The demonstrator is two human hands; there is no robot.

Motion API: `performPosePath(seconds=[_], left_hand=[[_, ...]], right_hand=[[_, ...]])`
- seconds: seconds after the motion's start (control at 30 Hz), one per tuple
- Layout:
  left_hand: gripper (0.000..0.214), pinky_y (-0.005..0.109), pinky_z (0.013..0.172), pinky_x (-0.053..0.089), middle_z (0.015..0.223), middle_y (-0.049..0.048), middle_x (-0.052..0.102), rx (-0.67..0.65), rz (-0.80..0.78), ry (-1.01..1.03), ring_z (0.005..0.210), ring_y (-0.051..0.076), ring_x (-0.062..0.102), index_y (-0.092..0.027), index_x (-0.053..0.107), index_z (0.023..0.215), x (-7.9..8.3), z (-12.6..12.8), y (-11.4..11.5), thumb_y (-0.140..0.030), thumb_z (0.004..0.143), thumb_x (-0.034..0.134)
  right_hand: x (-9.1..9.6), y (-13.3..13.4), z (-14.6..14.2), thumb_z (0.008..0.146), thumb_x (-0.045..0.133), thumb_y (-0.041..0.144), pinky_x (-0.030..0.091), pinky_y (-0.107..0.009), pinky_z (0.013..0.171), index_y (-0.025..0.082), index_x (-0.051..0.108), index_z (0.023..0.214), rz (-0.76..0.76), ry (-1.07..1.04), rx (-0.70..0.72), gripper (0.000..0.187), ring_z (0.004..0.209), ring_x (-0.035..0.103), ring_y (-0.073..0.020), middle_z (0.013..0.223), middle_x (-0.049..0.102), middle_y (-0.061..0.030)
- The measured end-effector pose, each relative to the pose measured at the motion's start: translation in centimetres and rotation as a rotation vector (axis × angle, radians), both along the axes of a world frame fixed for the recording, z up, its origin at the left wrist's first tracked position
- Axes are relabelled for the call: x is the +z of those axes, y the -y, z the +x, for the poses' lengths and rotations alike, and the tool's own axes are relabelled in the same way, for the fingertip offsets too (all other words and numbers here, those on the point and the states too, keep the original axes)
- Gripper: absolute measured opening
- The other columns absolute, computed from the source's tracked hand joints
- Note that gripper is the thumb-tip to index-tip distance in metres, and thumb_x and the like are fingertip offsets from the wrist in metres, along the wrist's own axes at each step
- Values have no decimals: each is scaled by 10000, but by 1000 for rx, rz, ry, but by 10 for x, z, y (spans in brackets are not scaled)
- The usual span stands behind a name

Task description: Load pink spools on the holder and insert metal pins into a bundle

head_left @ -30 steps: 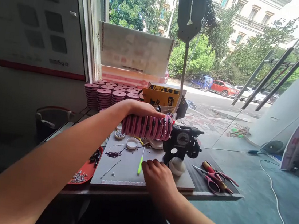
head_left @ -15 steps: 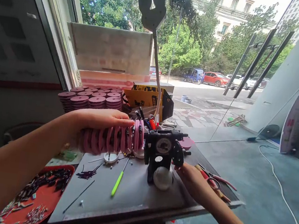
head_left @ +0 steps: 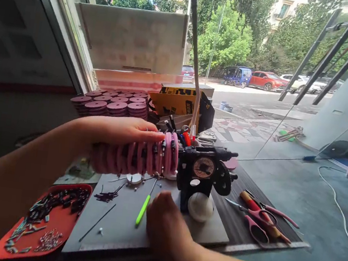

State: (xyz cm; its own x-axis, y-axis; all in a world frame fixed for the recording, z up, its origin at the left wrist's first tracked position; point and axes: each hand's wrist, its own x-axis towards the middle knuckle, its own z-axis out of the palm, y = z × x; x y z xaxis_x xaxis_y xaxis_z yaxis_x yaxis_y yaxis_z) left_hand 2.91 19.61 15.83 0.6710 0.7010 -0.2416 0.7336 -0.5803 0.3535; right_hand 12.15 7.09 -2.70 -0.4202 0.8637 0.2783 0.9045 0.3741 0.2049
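Observation:
My left hand (head_left: 122, 132) lies over a row of pink discs (head_left: 134, 159) with black and metal bits between them, its thumb along their top and its other fingers hidden behind. The row runs into a black hand-cranked winding machine (head_left: 199, 172) with a round dial and a toothed gear. In front of that machine is my right hand (head_left: 165, 217), back towards me, curled and a little blurred; its fingertips are hidden. Just left of it lies a tool with a bright green handle (head_left: 143, 210).
A red tray (head_left: 62, 218) of small metal and black parts sits at left. Stacked pink discs (head_left: 117, 106) stand behind, beside a yellow-black box (head_left: 173, 107). Pink-handled scissors (head_left: 257, 229) and pliers lie at right. A lamp stem (head_left: 195, 65) rises at the back.
My right hand has left the gear side of the winding machine and moved left, to the front of it by the green handle. My left hand stays on the discs. The view has shifted.

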Motion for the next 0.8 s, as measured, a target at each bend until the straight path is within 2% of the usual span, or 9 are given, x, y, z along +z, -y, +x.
performPosePath(seconds=[0.07,0.17,0.23,0.33,0.47,0.7,0.8], left_hand=[[573,259,681,408,847,13,632,-111,-3,15,792,199,549,-179,626,909,-1,0,1,-669,757,372],[557,262,685,415,890,41,650,-152,34,-19,791,192,560,-162,646,885,-3,-1,4,-627,800,353],[582,277,684,425,925,75,658,-156,46,-10,794,203,575,-141,662,920,-5,-1,7,-619,807,349],[601,302,734,433,944,98,668,-185,80,6,811,216,590,-125,670,989,-8,-2,9,-607,809,359],[627,313,763,438,934,99,676,-180,81,34,832,230,598,-134,660,1028,-10,-5,10,-638,786,376],[679,309,708,440,911,121,663,-211,108,17,793,235,594,-110,652,854,-4,-8,7,-700,759,329],[676,279,663,438,894,94,659,-219,110,0,761,211,587,-128,621,843,-1,-8,7,-706,769,280]], right_hand=[[-2,-15,-4,768,540,158,421,-466,850,149,633,935,-76,75,-83,191,929,580,-300,904,661,-128],[0,-29,0,827,563,221,405,-515,900,178,630,992,-121,162,-219,183,984,567,-291,977,646,-118],[3,-34,5,877,530,289,418,-450,916,194,603,1026,-138,197,-294,191,1003,562,-211,1065,612,-75],[7,-39,9,896,510,306,453,-377,876,204,586,1041,-166,214,-350,193,987,563,-168,1119,578,-53],[2,-44,9,884,527,321,476,-394,840,186,551,1107,-190,195,-358,261,987,562,-183,1146,557,-67],[-11,-56,10,886,522,325,469,-406,854,193,539,1129,-182,45,-288,277,1011,551,-190,1178,539,-69],[-12,-59,11,885,522,331,467,-411,857,194,534,1138,-176,-26,-215,288,1017,548,-193,1185,535,-71]])
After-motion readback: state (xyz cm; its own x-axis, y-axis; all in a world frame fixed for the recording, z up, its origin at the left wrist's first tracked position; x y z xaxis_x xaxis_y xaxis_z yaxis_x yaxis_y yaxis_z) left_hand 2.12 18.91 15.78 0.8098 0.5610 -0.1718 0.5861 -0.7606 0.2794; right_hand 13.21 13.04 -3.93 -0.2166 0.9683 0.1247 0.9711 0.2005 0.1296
